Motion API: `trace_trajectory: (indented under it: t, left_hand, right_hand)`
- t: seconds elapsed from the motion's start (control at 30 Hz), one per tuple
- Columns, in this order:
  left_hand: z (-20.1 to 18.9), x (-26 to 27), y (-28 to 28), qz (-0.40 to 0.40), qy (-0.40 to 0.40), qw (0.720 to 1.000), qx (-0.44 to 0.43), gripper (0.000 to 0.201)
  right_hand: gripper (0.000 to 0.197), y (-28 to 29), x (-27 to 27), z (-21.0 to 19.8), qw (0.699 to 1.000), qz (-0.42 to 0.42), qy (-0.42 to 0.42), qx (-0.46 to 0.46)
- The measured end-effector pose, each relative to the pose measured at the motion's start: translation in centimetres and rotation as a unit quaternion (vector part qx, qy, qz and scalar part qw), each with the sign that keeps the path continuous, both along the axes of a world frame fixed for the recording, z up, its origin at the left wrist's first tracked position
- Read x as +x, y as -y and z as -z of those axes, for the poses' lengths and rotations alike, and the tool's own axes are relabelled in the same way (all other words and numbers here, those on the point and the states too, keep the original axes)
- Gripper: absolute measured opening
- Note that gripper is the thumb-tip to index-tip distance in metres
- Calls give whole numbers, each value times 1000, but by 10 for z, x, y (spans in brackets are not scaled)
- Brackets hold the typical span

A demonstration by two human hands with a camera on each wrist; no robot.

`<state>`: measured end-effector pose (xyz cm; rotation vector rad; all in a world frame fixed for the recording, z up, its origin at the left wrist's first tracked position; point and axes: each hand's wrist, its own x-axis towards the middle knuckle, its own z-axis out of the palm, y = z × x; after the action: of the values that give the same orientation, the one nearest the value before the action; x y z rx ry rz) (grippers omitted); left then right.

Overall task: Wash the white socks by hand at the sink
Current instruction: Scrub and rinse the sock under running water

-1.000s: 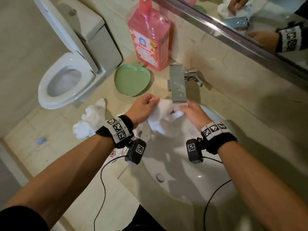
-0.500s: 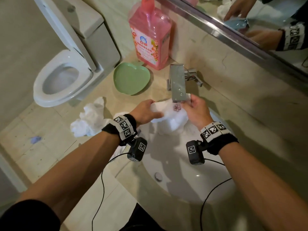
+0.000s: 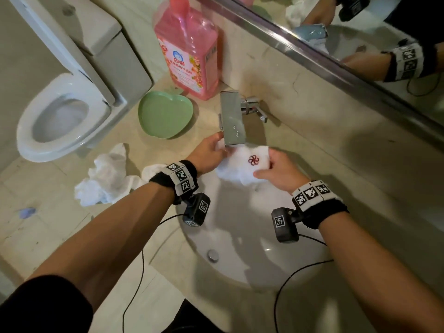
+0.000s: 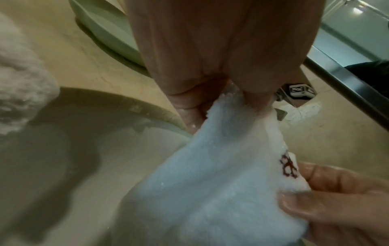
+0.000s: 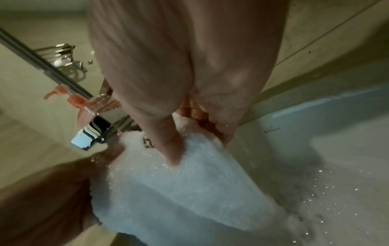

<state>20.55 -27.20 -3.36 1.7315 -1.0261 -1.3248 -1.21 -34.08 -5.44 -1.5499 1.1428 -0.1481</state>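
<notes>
A wet white sock [image 3: 242, 165] with a dark red flower mark is stretched out just under the square chrome faucet spout [image 3: 232, 118], over the back of the white sink basin [image 3: 242, 239]. My left hand [image 3: 211, 152] pinches its left end. My right hand [image 3: 276, 168] grips its right edge, thumb on top. In the left wrist view the sock [image 4: 221, 174] hangs from my pinching fingers [image 4: 193, 106]. In the right wrist view my thumb [image 5: 170, 146] presses into the sock [image 5: 179, 183]. More white socks [image 3: 105, 179] lie crumpled on the counter to the left.
A pink detergent bottle [image 3: 189, 51] stands against the wall behind a green heart-shaped dish [image 3: 165, 115]. The faucet handle [image 3: 255, 109] sticks out right of the spout. A toilet [image 3: 64, 104] sits left of the counter. A mirror [image 3: 348, 32] runs along the back wall.
The bunched sock has been pulled flat between both hands, so the red flower mark faces up. Both hands moved slightly toward the faucet.
</notes>
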Motion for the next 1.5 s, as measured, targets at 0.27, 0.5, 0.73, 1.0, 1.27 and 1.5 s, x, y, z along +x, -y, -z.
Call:
trace_trajectory:
  t: [0.27,0.5,0.73,1.0,1.27,1.5]
  left_hand:
    - [-1,12,-3,42,67,992,98,53]
    - [-9,32,-17,142,79,982,99,66]
    - [-10,37,-23,106,122,983,89,37]
    - [5,29,-32,11,87,990,111,61]
    - [3,17,-21,16,33,990,136,45]
    - [5,1,-10,49,185,976,107,19]
  right_hand:
    - [15,-4,14,-8,995,59,36,-68]
    - [4,-5,36,-19,993,92,61,-48]
    - [42,-9,41,-14,986,51,99,121]
    - [34,-11,29,-17,986,-127,-94,-48]
    - [51,-6,9,3,994,101,-39,-12]
    - [6,-2,-2,0,991,129,43,-2]
